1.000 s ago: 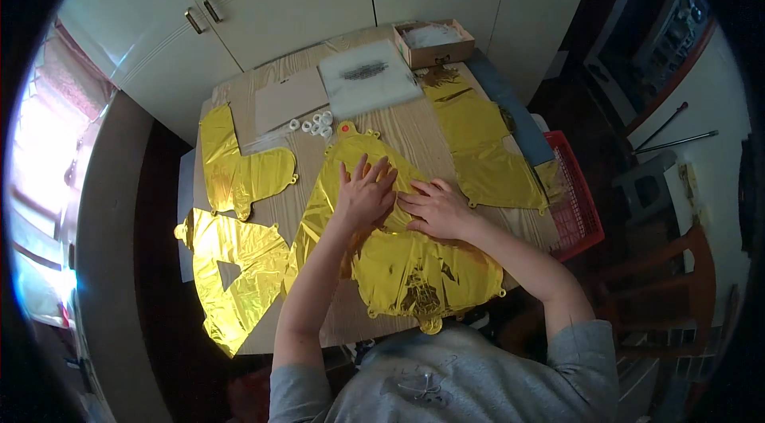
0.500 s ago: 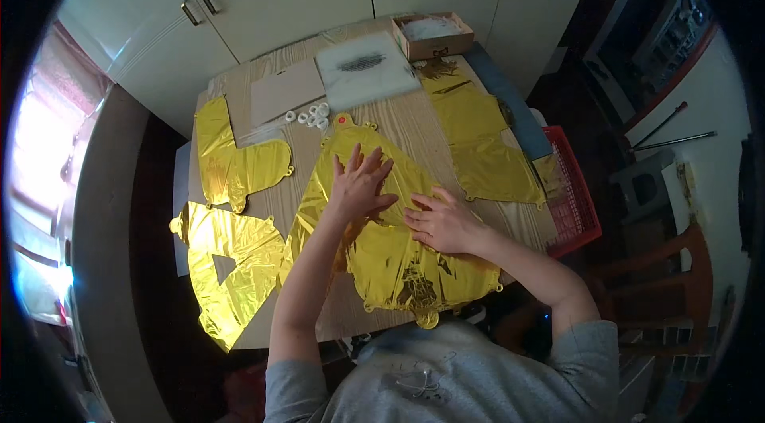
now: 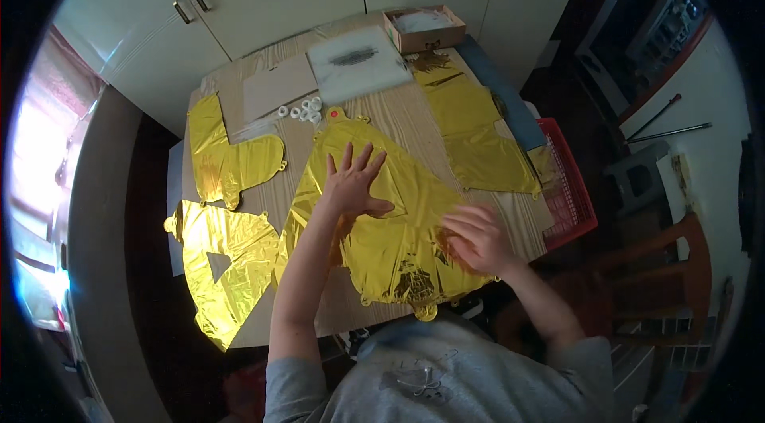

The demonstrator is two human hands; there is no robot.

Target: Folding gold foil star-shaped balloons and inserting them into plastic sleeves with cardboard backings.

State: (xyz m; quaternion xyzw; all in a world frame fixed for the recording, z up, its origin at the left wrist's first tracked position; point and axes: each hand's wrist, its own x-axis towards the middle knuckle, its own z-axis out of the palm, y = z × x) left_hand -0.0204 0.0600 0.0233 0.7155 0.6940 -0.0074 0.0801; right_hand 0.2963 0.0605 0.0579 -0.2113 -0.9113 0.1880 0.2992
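A flat gold foil balloon [image 3: 374, 256] lies over the middle of the table, wide at my side and narrowing to a far tab with a red dot. My left hand [image 3: 355, 186] rests on its left part, fingers spread flat. Over its right part is my right hand [image 3: 480, 241], slightly blurred, with fingers stretched leftward, loosely bent, and nothing seen in them. To the left lie a gold foil piece with a triangular hole [image 3: 239, 244] and an L-shaped gold foil balloon [image 3: 227, 156]. Another flat gold foil balloon [image 3: 470, 132] lies at the right.
Several small white rolls [image 3: 303, 111] sit beyond the middle balloon. Behind them are a pale flat sheet [image 3: 279, 88], a white board [image 3: 358, 76] with a dark smudge, and a cardboard box [image 3: 426, 39]. A red plastic basket [image 3: 588, 220] stands off the table's right edge, near a wooden chair [image 3: 697, 272].
My right hand has moved right and slightly toward me across the balloon, its fingers now more bent. My left hand stays spread on the foil. The whole view has shifted slightly.
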